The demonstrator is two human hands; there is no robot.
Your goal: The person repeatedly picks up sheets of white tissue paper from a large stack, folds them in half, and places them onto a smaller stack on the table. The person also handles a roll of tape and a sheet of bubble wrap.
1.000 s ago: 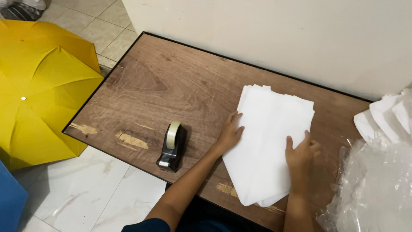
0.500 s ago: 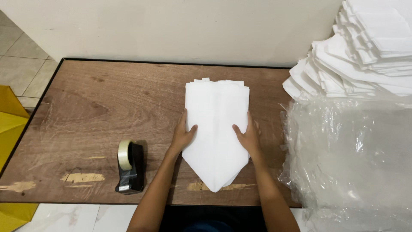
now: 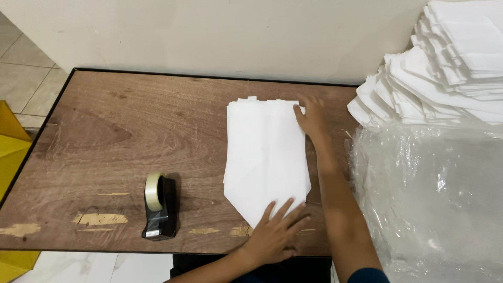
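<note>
Left hand (image 3: 275, 236) lying flat, open, pressing the white paper stack's (image 3: 264, 157) near point; right hand (image 3: 313, 118) resting open on its far right corner, tape dispenser (image 3: 159, 207) sitting left.

White paper stack (image 3: 264, 152), brown wood-grain table (image 3: 120, 136), black tape dispenser (image 3: 161, 209), yellow umbrella (image 3: 10, 157).

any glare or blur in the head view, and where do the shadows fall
Head view: sharp overall, no motion blur on the left hand or right hand; soft even light; a short shadow lies to the right of the black tape dispenser on the brown wooden table; mild sheen on the crumpled clear plastic sheet; the stack of white folded paper is bright, its fold lines faint.
</note>
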